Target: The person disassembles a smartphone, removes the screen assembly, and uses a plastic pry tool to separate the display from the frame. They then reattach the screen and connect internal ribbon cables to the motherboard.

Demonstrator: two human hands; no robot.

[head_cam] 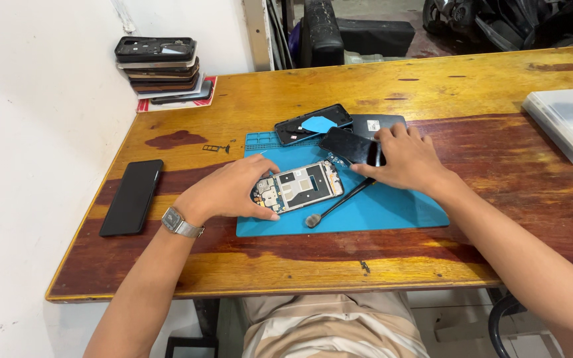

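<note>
Beige trousers (329, 325) of mine show under the near edge of the table (432, 86), and just beyond them my work lies on the blue mat (392, 209). My left hand (230, 192) curls over the left end of the opened phone (300, 187), thumb and fingers closed around its edge so the frame sits flat on the mat with its circuit board and metal shields facing up. My right hand (406, 159) lies spread, fingers flat, pressing on a glossy black screen panel (353, 146) that touches the phone's upper right corner; it grasps nothing, it only pins. To do this well, I judge, the frame must stay steady under the left hand while the right keeps even, gentle pressure, since the thin glass would crack if bent. A slim black brush (336, 207) rests slantwise on the mat just beside the phone, its round head nearest me. Behind sit another open handset (313, 124) with a light blue patch and a dark grey back cover (376, 124). Well apart on the worn, varnished wood lie a smooth black phone (132, 197), a stack of phone frames (160, 66) by the white wall, and a translucent plastic box (568, 122).
</note>
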